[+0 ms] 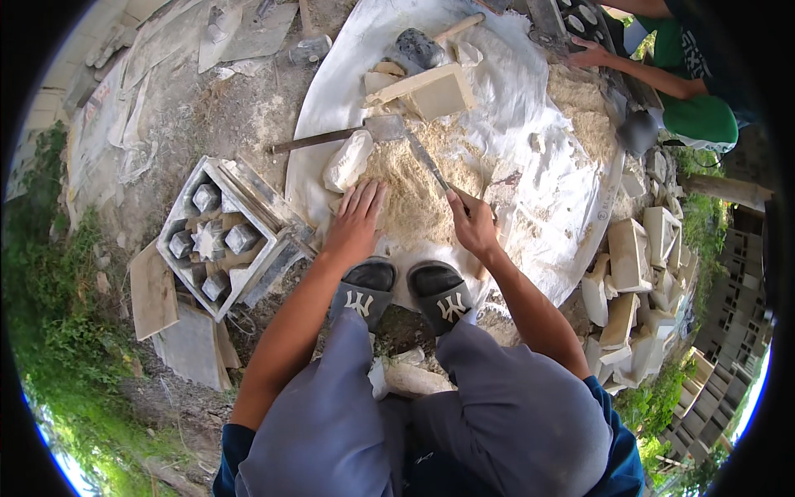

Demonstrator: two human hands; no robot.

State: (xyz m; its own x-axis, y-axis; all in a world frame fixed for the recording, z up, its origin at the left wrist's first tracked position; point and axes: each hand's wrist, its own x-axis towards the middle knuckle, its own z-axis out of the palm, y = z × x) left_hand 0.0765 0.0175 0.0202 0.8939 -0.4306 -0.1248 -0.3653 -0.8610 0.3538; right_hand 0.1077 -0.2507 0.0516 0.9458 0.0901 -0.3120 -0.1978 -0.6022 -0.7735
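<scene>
My right hand is closed round the handle end of a long, narrow metal blade. The blade points up and left, its tip beside the metal head of a wooden-handled tool lying crosswise. Fingers stretched, my left hand rests at the edge of a heap of pale crumbs and dust, just below a rough white stone chunk. Farther off, a pale cut block leans on smaller pieces. Behind it lies a dark-headed mallet.
A white sheet lies under the work. At left stands a mould with star and block shapes, near loose boards. Broken pale blocks are piled at right. A co-worker's hand reaches in at upper right.
</scene>
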